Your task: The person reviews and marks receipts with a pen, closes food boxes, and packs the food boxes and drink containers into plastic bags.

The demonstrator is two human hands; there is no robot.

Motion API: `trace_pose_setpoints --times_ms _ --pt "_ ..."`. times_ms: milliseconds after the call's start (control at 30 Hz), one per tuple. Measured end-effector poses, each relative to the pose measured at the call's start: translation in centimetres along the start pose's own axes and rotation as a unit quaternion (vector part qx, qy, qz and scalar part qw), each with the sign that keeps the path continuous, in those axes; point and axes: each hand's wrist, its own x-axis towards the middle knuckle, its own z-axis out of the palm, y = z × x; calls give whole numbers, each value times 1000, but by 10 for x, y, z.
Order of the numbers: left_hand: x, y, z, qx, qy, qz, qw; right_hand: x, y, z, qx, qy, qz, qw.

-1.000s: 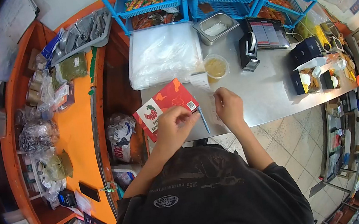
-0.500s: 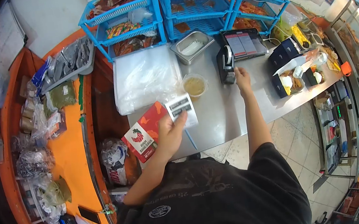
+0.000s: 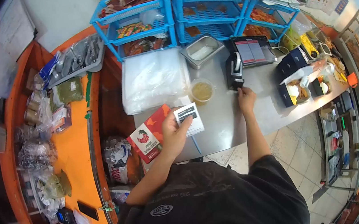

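Observation:
My left hand (image 3: 176, 132) pinches a white printed slip (image 3: 192, 120), its thumb across the dark print. Beneath and to the left of it lies a red and white box (image 3: 147, 136). My right hand (image 3: 247, 99) has its fingertips at the near end of a black tape dispenser (image 3: 235, 73); whether they hold a bit of tape is too small to tell. Between the hands, farther back, stands a clear cup (image 3: 202, 91) of yellowish liquid. A blue pen (image 3: 196, 144) rests near the counter's front edge.
A stack of clear plastic bags (image 3: 153, 81), a metal tin (image 3: 202, 51) and a tablet (image 3: 253, 50) line the back, below blue baskets (image 3: 208, 16). Black food boxes (image 3: 294, 92) stand at right. On the left is an orange shelf (image 3: 75, 156).
My left hand has picked up the slip from the counter and raised it over the box. My right hand has moved right to the tape dispenser, then drawn slightly back toward me.

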Motion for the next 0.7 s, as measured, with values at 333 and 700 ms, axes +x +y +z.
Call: trace_pose_setpoints --times_ms 333,700 --pt "0 -13 18 40 -51 -44 997 -87 -191 -50 355 -289 -31 888" --pt "-11 -15 6 2 -58 -83 995 59 -16 9 152 -154 207 954"
